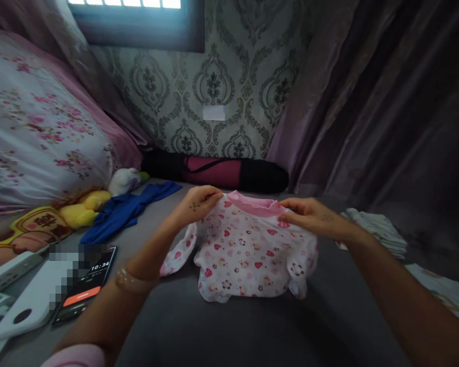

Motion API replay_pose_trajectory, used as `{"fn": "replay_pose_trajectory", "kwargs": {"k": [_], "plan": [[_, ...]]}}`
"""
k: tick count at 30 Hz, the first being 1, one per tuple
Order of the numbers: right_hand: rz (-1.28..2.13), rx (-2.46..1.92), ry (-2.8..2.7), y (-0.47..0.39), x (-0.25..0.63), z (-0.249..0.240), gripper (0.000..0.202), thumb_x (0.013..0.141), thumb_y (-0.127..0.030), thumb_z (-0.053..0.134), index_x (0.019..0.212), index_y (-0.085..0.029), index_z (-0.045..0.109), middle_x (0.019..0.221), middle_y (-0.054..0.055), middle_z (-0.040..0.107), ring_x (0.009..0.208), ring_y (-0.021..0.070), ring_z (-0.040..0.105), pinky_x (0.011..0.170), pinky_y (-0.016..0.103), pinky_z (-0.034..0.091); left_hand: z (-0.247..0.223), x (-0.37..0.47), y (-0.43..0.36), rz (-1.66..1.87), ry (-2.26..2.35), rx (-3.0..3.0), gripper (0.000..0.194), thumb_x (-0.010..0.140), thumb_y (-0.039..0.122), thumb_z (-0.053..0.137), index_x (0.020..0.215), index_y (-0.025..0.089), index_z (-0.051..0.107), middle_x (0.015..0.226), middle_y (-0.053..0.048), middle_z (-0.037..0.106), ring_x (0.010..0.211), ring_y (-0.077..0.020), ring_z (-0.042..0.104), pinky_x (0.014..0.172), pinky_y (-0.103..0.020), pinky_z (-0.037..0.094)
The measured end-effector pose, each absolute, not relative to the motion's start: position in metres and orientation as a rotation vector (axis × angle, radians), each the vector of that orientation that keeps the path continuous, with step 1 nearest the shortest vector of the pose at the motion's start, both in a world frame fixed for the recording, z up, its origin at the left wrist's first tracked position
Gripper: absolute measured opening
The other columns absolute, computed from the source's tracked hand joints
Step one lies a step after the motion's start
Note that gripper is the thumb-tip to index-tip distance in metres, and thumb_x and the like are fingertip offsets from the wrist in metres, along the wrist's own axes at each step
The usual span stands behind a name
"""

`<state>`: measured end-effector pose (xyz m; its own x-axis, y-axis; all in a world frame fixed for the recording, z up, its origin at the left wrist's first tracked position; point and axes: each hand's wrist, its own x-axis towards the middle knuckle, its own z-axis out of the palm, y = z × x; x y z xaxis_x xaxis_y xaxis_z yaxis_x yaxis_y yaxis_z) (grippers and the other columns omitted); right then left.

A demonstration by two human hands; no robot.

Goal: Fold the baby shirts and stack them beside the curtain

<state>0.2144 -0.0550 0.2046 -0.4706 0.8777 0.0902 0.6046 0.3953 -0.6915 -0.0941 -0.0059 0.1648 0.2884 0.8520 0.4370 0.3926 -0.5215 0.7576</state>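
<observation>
Between my hands hangs a small long-sleeved shirt (245,250), white with pink hearts and flowers and a pink neckband. My left hand (199,204) pinches it at the shoulder on the left of the neckband. On the other side, my right hand (309,216) grips the right shoulder close to the neckband. One sleeve dangles out to the left with a pink cuff. The other sleeve hangs bunched below my right hand. The shirt's lower edge is at or just over the grey bed surface (168,321); contact is hard to tell.
At left lie a blue garment (126,209), a yellow plush toy (86,206), a phone (87,285), a white device (38,295) and a power strip (13,270). Folded clothes (378,232) are stacked at right, near another garment (439,293). A black-and-maroon long bag (214,172) lies along the wall.
</observation>
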Motion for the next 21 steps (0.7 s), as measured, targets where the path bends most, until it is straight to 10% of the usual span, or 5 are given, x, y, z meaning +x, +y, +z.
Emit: {"fn": "replay_pose_trajectory", "kwargs": {"k": [4,11,17,21], "plan": [[0.815,-1.260,-2.283,-0.035,0.227,0.228,0.033,0.083,-0.047,0.058,0.101,-0.022,0.070,0.088,0.003,0.071,0.075,0.0185,0.064,0.065,0.029,0.049,0.212,-0.104,0.008,0.877,0.984,2.221,0.020,0.075,0.034,0.063,0.078,0.017,0.073,0.065,-0.002,0.064,0.055,-0.0124,0.055,0.053,-0.021,0.039],[-0.483,-1.345,-1.950,-0.017,0.204,0.265,0.029,0.093,-0.030,0.044,0.111,-0.019,0.064,0.095,0.009,0.070,0.083,0.0225,0.064,0.067,0.031,0.043,0.253,-0.084,0.020,1.427,1.112,2.385,0.020,0.081,0.025,0.054,0.095,0.018,0.068,0.090,-0.006,0.065,0.096,-0.0204,0.056,0.082,-0.027,0.042],[0.402,-1.341,-2.337,-0.025,0.223,0.277,0.026,0.075,-0.045,0.068,0.082,-0.020,0.073,0.068,0.002,0.068,0.063,0.0169,0.061,0.053,0.027,0.042,0.254,-0.107,0.017,0.850,0.920,2.065,0.012,0.066,0.026,0.071,0.075,0.018,0.071,0.068,-0.003,0.064,0.072,-0.0186,0.059,0.066,-0.026,0.045],[0.242,-1.309,-2.027,-0.010,0.219,0.276,0.024,0.078,-0.044,0.065,0.081,-0.022,0.073,0.078,0.004,0.071,0.071,0.0192,0.064,0.056,0.027,0.044,0.253,-0.095,0.022,1.177,1.029,2.092,0.014,0.073,0.027,0.066,0.076,0.015,0.071,0.067,-0.003,0.063,0.071,-0.0167,0.058,0.062,-0.023,0.042]]}}
